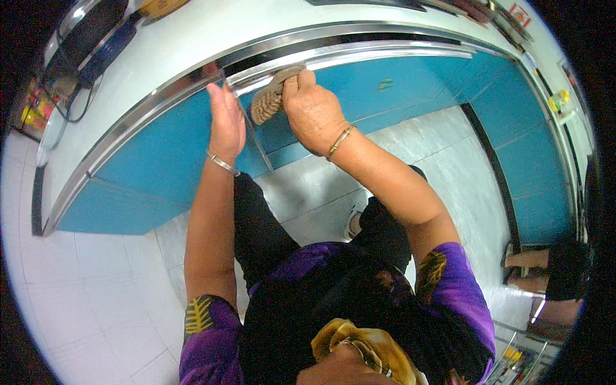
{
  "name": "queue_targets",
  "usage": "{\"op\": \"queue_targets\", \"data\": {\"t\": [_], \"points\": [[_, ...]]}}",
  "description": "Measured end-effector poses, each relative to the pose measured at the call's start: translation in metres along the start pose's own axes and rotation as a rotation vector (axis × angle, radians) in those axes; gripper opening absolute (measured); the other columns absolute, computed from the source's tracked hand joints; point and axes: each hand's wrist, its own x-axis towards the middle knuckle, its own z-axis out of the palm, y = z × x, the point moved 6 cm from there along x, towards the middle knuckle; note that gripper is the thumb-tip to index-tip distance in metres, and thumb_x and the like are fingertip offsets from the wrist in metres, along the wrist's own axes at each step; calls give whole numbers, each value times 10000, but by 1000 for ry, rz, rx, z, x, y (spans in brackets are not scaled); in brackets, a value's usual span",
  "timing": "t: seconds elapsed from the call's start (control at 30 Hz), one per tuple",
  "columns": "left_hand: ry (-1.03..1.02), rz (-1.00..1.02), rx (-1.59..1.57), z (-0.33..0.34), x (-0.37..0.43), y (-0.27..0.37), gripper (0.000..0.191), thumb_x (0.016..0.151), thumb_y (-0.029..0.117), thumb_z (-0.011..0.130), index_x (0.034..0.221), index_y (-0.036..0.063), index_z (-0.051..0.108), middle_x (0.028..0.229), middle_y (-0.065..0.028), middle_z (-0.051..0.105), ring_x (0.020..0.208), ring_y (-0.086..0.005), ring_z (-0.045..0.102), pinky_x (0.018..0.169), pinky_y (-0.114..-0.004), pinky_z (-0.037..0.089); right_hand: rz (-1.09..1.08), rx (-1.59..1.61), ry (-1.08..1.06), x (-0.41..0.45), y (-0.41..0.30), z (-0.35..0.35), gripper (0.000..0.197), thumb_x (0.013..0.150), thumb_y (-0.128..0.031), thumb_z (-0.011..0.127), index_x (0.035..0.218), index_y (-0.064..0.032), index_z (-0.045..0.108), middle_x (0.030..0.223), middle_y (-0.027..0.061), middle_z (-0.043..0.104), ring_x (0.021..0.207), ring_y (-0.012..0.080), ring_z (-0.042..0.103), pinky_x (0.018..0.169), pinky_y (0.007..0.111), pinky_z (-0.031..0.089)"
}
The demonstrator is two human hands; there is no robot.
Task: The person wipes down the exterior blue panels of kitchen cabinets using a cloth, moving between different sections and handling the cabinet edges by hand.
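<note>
My right hand (315, 113) grips a folded brown cloth (267, 103) with a ribbed, textured face. The cloth is pressed against the metal rail (243, 84) along the top of the blue cabinet doors. To its left, my left hand (227, 120) is raised with fingers stretched, its palm turned towards the edge of a blue door panel (159, 137). Nothing shows in that hand, though whether its fingers touch the panel is hard to tell. Another blue door (356, 86) continues to the right behind the right hand.
A white countertop (192, 38) with a metal edge runs above the doors, carrying a black appliance (103, 48) with a cable. More blue cabinets (539, 159) stand on the right. A person's bare legs (529, 269) show at the lower right, near a metal rack (522, 351).
</note>
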Motion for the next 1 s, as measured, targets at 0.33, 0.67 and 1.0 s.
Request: {"op": "queue_targets", "data": {"t": [0.33, 0.67, 1.0], "points": [[31, -104, -69, -2, -10, 10, 749, 884, 640, 206, 1291, 36, 381, 1230, -101, 492, 1122, -195, 464, 976, -318, 345, -101, 171, -21, 8, -30, 16, 227, 751, -93, 527, 977, -99, 531, 840, 110, 540, 644, 305, 604, 514, 387, 507], [-129, 47, -127, 0, 1, 1, 826, 874, 655, 173, 1336, -17, 306, 1359, -140, 373, 1272, -231, 321, 1067, -340, 195, 149, -101, 79, -54, 180, -29, 169, 766, -64, 518, 927, -89, 565, 807, 146, 578, 719, 331, 582, 614, 408, 482], [-38, 81, -60, 2, 4, -1, 841, 869, 664, 171, 1318, -30, 326, 1353, -122, 388, 1292, -218, 285, 1078, -333, 159, -68, 76, 149, -28, 90, -3, 194, 686, -16, 595, 862, -55, 523, 841, 122, 560, 726, 325, 580, 605, 388, 502]]}}
